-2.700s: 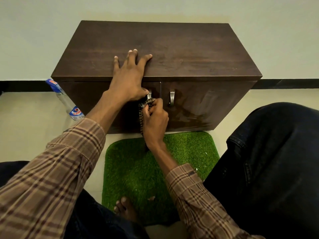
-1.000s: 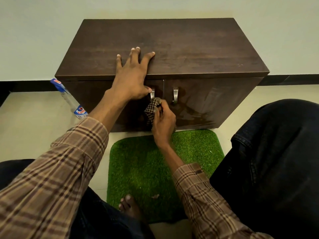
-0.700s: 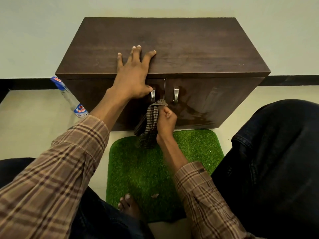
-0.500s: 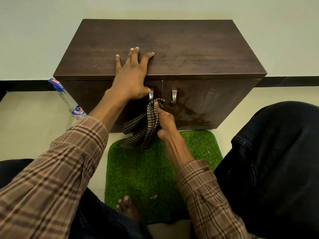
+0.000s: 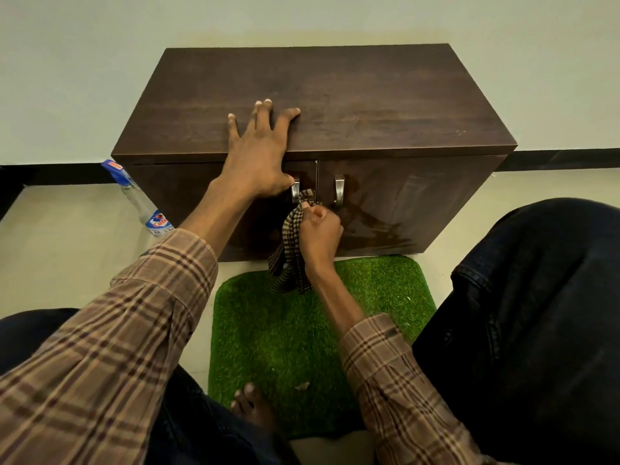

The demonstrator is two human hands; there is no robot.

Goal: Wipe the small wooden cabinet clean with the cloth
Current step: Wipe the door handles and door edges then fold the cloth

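Head view: right hand (image 5: pixel 319 234) grips the checked cloth (image 5: pixel 289 253) against the cabinet (image 5: pixel 335 105) door; left hand (image 5: pixel 258 156) lies flat and open on top.

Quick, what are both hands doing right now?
Left hand: open, spread flat on the cabinet top, holding nothing.
Right hand: closed around the checked cloth, up by the left door handle.

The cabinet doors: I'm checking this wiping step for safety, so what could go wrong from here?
The cloth is bunched in the right hand right at the left door handle; it might snag and tug the door open. The left hand grips the cabinet edge with its thumb near that handle, so it may get bumped. The spray bottle leaning beside the cabinet might topple if jostled.
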